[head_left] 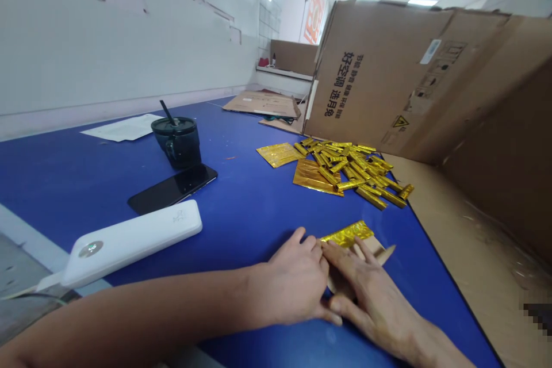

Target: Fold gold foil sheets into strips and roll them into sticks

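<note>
A shiny gold foil piece [348,235] lies on the blue table against a tan cardboard piece [380,252]. My left hand [298,279] is closed at the foil's left end, its fingers bent and pressed together, partly hiding what they grip. Stretched across the foil and cardboard are the fingers of my right hand [373,293], lying fairly flat, with the thumb apart near my left thumb. Both hands cover much of the cardboard. Beyond them sits a pile of narrow folded gold foil strips [357,167], with flat gold foil sheets [317,177] at its left.
A large cardboard box [388,80] stands along the right and back. At left are a white power bank [138,241] with a cable, a black phone [172,188], a dark lidded cup [179,141] with a straw, and paper [121,127]. Flat cardboard [263,103] lies behind.
</note>
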A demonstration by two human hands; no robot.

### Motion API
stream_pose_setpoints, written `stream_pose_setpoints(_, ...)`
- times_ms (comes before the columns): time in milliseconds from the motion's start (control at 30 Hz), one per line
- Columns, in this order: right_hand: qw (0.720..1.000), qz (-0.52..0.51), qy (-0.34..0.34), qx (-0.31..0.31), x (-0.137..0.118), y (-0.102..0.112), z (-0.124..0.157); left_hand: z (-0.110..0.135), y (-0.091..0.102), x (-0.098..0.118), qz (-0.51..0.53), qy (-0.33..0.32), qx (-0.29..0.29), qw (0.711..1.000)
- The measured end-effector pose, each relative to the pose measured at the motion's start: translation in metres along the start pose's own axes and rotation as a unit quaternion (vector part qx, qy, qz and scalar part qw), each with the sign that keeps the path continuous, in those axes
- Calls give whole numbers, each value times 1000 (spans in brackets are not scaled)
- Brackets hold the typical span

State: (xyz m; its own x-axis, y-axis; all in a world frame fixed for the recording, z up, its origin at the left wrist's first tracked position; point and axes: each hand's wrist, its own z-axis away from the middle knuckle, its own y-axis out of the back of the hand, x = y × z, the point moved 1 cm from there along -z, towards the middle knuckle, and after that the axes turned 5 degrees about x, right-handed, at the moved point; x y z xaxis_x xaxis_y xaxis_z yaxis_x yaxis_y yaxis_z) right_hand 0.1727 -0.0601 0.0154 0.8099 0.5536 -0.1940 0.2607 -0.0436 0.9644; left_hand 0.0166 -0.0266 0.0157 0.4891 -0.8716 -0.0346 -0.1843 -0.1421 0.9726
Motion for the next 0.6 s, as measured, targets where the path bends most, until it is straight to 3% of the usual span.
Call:
stream_pose_setpoints(200,986,80,-142,26,50,-1,4,1,-1,0,-4,7,-10,1000)
stream_pose_setpoints(300,977,113,-181,27,67,-1,7,1,-1,-1,-5,11,7,1000)
stream_pose_setpoints(433,972,144,-183,27,62,3,8,-5,-2,-15,-10,17,25,1000)
stream_pose_setpoints(600,979,139,-146,-21,44,12,10,-18,-5,-54,-3,51,6,999)
